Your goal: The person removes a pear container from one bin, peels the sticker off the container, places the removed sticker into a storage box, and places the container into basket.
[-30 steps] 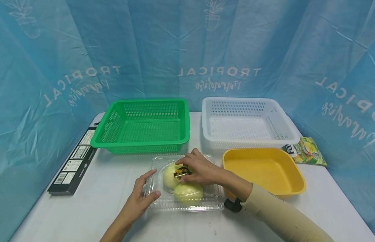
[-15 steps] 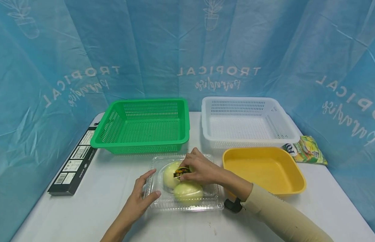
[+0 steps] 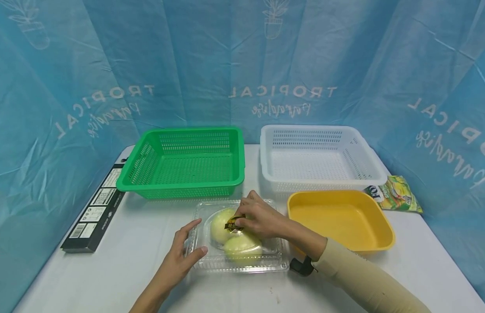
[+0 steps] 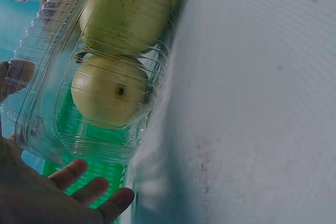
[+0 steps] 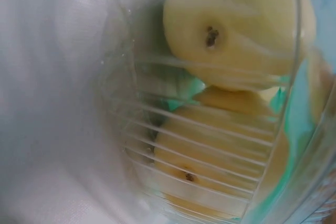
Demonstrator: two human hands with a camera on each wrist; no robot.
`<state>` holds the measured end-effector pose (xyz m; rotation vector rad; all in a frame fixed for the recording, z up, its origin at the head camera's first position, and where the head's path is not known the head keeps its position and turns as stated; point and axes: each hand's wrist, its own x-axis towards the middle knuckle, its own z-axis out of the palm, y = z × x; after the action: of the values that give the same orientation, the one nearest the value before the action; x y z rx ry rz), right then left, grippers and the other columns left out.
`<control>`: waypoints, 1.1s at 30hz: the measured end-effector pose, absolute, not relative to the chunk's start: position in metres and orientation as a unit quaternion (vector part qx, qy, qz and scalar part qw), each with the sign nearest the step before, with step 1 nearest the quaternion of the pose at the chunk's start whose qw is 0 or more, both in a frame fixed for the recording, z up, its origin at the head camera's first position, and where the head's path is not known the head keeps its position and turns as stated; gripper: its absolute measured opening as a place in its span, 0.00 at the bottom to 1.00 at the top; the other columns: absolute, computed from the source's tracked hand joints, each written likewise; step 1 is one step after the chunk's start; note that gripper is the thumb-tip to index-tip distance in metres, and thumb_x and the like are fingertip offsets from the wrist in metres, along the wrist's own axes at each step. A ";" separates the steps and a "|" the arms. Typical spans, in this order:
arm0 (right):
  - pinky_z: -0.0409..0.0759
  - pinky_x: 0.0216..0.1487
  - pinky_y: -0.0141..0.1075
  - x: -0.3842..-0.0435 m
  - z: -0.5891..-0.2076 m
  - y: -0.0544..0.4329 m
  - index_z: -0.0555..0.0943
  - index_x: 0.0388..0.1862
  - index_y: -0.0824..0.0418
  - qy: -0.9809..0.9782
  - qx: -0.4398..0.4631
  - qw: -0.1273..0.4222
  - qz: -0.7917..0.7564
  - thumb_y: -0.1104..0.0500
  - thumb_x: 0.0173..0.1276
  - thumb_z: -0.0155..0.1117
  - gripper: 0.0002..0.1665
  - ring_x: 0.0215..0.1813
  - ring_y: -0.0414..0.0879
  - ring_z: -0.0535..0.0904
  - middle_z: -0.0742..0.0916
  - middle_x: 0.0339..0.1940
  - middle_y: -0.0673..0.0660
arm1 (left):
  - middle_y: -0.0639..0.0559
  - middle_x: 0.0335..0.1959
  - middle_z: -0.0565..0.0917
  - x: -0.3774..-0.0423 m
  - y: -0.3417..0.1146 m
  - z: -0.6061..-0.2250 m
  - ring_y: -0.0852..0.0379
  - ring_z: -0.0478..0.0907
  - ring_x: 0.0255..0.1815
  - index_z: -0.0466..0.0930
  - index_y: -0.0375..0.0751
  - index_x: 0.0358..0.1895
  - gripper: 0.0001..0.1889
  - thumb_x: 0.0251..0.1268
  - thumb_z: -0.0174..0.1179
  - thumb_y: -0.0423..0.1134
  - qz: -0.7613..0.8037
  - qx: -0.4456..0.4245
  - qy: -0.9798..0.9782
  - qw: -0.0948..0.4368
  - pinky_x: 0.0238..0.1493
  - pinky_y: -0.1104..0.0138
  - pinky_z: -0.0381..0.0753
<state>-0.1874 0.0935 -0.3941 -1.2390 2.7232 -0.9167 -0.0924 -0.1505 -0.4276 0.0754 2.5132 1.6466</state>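
A clear plastic clamshell box (image 3: 209,261) lies closed on the table before me, with pale yellow-green round fruits (image 3: 242,248) inside; the left wrist view shows a fruit (image 4: 110,90) through its ribbed wall. On the lid is a round black-and-yellow sticker (image 3: 233,223). My right hand (image 3: 259,219) reaches over the lid from the right and pinches the sticker's right edge between thumb and finger. My left hand (image 3: 181,252) rests at the box's left side, thumb and forefinger spread along its edge, its other fingers straight in the left wrist view.
Behind the box stand a green basket (image 3: 179,189) and a white basket (image 3: 324,184). A yellow tub (image 3: 344,221) is close by my right forearm, with a snack-like packet (image 3: 400,194) beyond it. A long black box (image 3: 94,213) lies at the left.
My right forefinger has drawn back across the sticker toward the thumb, and the fingers have shifted slightly right into a pinch. The left hand and the box have stayed put.
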 end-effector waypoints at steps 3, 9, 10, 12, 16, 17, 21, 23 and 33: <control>0.64 0.44 0.31 -0.187 -0.394 0.094 0.86 0.34 0.54 0.866 -0.400 -0.002 -0.302 0.56 0.63 0.64 0.06 0.42 0.39 0.63 0.81 0.32 0.45 | 0.43 0.70 0.54 -0.092 -0.151 -0.427 0.36 0.46 0.74 0.54 0.63 0.71 0.34 0.63 0.59 0.46 0.547 0.027 0.834 0.066 0.63 0.31 0.55; 0.64 0.43 0.30 -0.188 -0.393 0.095 0.86 0.34 0.55 0.860 -0.399 -0.017 -0.319 0.56 0.62 0.64 0.05 0.41 0.39 0.63 0.81 0.31 0.45 | 0.42 0.70 0.55 -0.092 -0.151 -0.428 0.35 0.47 0.74 0.54 0.65 0.70 0.34 0.63 0.59 0.46 0.541 0.027 0.839 0.060 0.63 0.30 0.53; 0.65 0.43 0.30 -0.188 -0.393 0.096 0.86 0.34 0.54 0.859 -0.396 -0.019 -0.324 0.56 0.62 0.64 0.05 0.41 0.39 0.63 0.81 0.31 0.45 | 0.42 0.70 0.55 -0.092 -0.151 -0.428 0.35 0.47 0.74 0.54 0.65 0.70 0.34 0.63 0.59 0.46 0.539 0.027 0.840 0.058 0.63 0.30 0.53; 0.65 0.43 0.30 -0.188 -0.392 0.097 0.85 0.33 0.54 0.857 -0.389 -0.021 -0.337 0.56 0.62 0.64 0.05 0.41 0.39 0.64 0.81 0.30 0.45 | 0.42 0.70 0.56 -0.092 -0.150 -0.428 0.36 0.48 0.74 0.55 0.65 0.70 0.33 0.63 0.59 0.46 0.537 0.025 0.841 0.057 0.63 0.30 0.53; 0.66 0.43 0.31 -0.188 -0.390 0.100 0.85 0.33 0.54 0.852 -0.384 -0.026 -0.356 0.56 0.62 0.64 0.04 0.41 0.39 0.64 0.81 0.29 0.45 | 0.42 0.70 0.56 -0.092 -0.150 -0.428 0.36 0.48 0.74 0.55 0.65 0.69 0.33 0.63 0.59 0.46 0.536 0.025 0.842 0.056 0.63 0.30 0.53; 0.66 0.43 0.31 -0.188 -0.389 0.101 0.85 0.33 0.54 0.851 -0.384 -0.027 -0.358 0.56 0.62 0.64 0.04 0.41 0.39 0.64 0.81 0.29 0.45 | 0.42 0.70 0.56 -0.092 -0.150 -0.429 0.36 0.48 0.74 0.55 0.65 0.69 0.33 0.63 0.59 0.46 0.536 0.025 0.842 0.055 0.62 0.30 0.53; 0.65 0.42 0.31 -0.187 -0.384 0.110 0.85 0.32 0.54 0.844 -0.379 -0.037 -0.377 0.57 0.63 0.63 0.04 0.41 0.39 0.64 0.79 0.28 0.46 | 0.41 0.69 0.56 -0.092 -0.150 -0.430 0.35 0.48 0.73 0.55 0.66 0.69 0.33 0.63 0.59 0.46 0.532 0.027 0.845 0.051 0.61 0.30 0.55; 0.65 0.42 0.32 -0.186 -0.380 0.116 0.85 0.32 0.54 0.839 -0.375 -0.045 -0.392 0.58 0.63 0.63 0.04 0.41 0.40 0.63 0.79 0.28 0.46 | 0.41 0.69 0.56 -0.092 -0.150 -0.430 0.34 0.49 0.73 0.55 0.67 0.69 0.33 0.63 0.59 0.46 0.530 0.028 0.846 0.049 0.61 0.30 0.55; 0.62 0.41 0.36 -0.183 -0.370 0.153 0.84 0.32 0.51 0.838 -0.335 -0.073 -0.425 0.59 0.64 0.62 0.04 0.40 0.42 0.63 0.78 0.27 0.45 | 0.41 0.70 0.55 -0.092 -0.149 -0.430 0.33 0.48 0.73 0.54 0.65 0.70 0.33 0.63 0.58 0.47 0.525 0.026 0.849 0.048 0.60 0.29 0.56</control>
<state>-0.1827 0.1531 -0.3701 -1.1043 2.7626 -1.4009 -0.0922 -0.1487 -0.4300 0.0799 2.5888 1.6020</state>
